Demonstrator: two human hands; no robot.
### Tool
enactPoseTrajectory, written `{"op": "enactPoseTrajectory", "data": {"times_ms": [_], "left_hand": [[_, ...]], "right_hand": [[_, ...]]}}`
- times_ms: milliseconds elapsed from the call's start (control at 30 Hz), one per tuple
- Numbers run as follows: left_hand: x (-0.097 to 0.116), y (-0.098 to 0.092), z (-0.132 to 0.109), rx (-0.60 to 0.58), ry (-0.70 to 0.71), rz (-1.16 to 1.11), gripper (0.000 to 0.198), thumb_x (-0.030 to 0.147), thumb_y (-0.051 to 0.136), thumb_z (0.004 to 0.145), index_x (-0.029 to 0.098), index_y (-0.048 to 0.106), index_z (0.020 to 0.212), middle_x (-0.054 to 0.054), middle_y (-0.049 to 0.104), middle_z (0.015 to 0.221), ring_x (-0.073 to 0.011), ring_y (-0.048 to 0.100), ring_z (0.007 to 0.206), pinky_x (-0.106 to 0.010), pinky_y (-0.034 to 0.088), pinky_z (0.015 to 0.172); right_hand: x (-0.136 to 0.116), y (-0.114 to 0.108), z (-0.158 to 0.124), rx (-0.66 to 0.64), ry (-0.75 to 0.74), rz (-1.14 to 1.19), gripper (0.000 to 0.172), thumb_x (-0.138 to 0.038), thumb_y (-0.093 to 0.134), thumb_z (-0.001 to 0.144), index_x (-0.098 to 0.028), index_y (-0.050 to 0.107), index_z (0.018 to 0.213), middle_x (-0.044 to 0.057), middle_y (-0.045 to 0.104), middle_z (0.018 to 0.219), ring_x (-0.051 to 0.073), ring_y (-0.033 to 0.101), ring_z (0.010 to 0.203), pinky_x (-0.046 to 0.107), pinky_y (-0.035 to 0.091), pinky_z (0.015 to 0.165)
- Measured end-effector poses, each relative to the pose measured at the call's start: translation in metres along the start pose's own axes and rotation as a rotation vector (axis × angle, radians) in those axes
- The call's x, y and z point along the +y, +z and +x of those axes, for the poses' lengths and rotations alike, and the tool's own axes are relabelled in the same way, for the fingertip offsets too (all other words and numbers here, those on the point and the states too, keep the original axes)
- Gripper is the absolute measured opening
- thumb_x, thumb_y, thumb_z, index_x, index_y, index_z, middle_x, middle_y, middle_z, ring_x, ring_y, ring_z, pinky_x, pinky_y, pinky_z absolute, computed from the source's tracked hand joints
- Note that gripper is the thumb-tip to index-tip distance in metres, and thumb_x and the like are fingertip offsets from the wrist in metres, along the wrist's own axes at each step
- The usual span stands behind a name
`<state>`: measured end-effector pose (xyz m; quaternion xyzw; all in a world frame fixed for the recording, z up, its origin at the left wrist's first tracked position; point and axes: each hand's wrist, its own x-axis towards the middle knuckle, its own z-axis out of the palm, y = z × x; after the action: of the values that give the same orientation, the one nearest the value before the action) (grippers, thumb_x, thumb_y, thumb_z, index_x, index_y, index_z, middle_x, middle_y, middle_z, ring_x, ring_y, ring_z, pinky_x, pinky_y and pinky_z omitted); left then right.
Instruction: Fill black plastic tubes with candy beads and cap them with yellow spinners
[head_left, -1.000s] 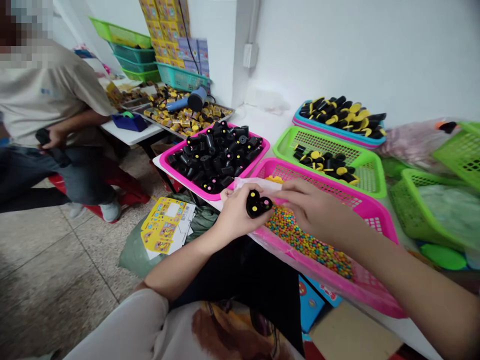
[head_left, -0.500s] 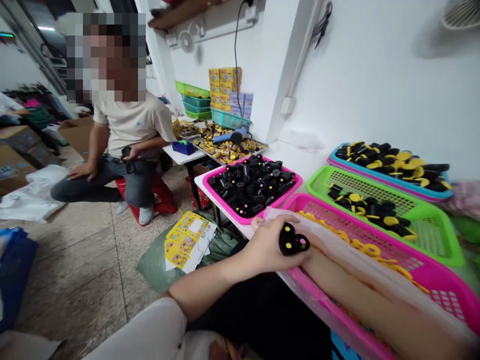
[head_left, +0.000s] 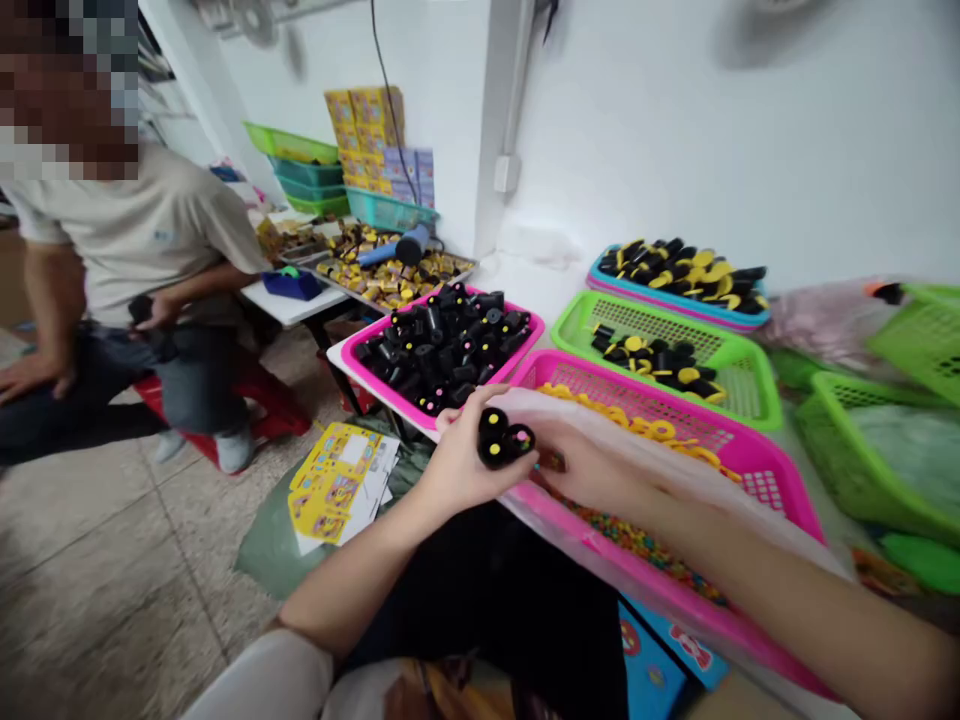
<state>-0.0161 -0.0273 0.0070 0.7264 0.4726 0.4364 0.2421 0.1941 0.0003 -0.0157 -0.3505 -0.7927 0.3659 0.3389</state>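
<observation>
My left hand [head_left: 469, 455] is closed around several small black cylinders [head_left: 493, 440] with yellow and pink dots on their ends. It is above the near corner of the pink basket [head_left: 799, 500]. Just right of the cylinders, my right hand [head_left: 589, 465] reaches over that basket with its fingers curled; what its fingertips hold, if anything, I cannot make out. Beneath the right forearm, a clear plastic bag [head_left: 517, 515] lines the basket's near part, with tiny multicoloured pieces [head_left: 637, 540] inside. Yellow rings [head_left: 645, 425] lie along the basket's far part.
A pink tray [head_left: 349, 355] heaped with black cylinders stands left of the basket. Behind are a green basket [head_left: 765, 375] and a blue tray [head_left: 600, 262] of black-and-yellow pieces. A seated person [head_left: 150, 230] is at left. A printed yellow card sheet [head_left: 330, 490] lies on a green bag.
The view has swung right and objects appear shifted left. My right hand, hidden behind the left before, now shows beside it over the multicoloured pieces. My left hand keeps its hold on the black cylinders.
</observation>
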Motion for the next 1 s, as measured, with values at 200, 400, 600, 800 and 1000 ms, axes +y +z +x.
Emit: {"op": "enactPoseTrajectory", "data": {"times_ms": [200,400,600,800,1000], "left_hand": [[-0.003,-0.004,-0.001,-0.054,0.032,-0.012,0.061,0.04,0.079,0.078,0.025,0.055,0.131,-0.008,0.071,0.129,-0.0291,0.07,0.11,-0.045,0.045,0.097],[0.003,0.011,0.004,-0.172,0.026,-0.018,0.05,0.038,0.081,0.077,0.025,0.057,0.12,-0.003,0.078,0.112,-0.0284,0.073,0.102,-0.049,0.041,0.1],[0.008,0.021,0.009,-0.157,-0.003,0.02,0.07,0.038,0.083,0.075,0.024,0.05,0.135,-0.011,0.073,0.131,-0.0342,0.071,0.119,-0.057,0.038,0.11],[0.005,0.024,0.01,-0.132,0.031,0.0,0.077,0.038,0.083,0.074,0.024,0.046,0.14,-0.015,0.068,0.143,-0.0376,0.064,0.133,-0.058,0.038,0.113],[0.006,0.018,0.009,-0.155,0.015,-0.015,0.068,0.037,0.081,0.076,0.023,0.051,0.136,-0.01,0.075,0.123,-0.0331,0.072,0.114,-0.056,0.041,0.108]], "right_hand": [[-0.032,-0.025,-0.004,-0.084,0.051,0.008,0.039,-0.03,0.064,0.098,-0.033,0.071,0.136,0.004,0.069,0.147,0.027,0.066,0.134,0.05,0.055,0.115],[-0.053,-0.037,-0.006,0.088,0.132,-0.046,0.032,-0.028,0.063,0.096,-0.03,0.076,0.125,0.005,0.08,0.121,0.025,0.077,0.108,0.046,0.063,0.1],[-0.06,-0.037,0.007,0.142,-0.202,-0.452,0.034,-0.016,0.054,0.099,-0.029,0.078,0.119,0.008,0.073,0.113,0.022,0.072,0.105,0.039,0.061,0.094],[-0.059,-0.03,0.016,0.063,-0.312,-0.489,0.034,-0.02,0.044,0.105,-0.025,0.075,0.117,0.01,0.067,0.115,0.023,0.065,0.109,0.041,0.058,0.097],[-0.069,-0.047,0.007,0.046,-0.183,-0.634,0.035,-0.017,0.05,0.101,-0.028,0.076,0.123,0.009,0.07,0.113,0.024,0.068,0.1,0.04,0.059,0.092]]}}
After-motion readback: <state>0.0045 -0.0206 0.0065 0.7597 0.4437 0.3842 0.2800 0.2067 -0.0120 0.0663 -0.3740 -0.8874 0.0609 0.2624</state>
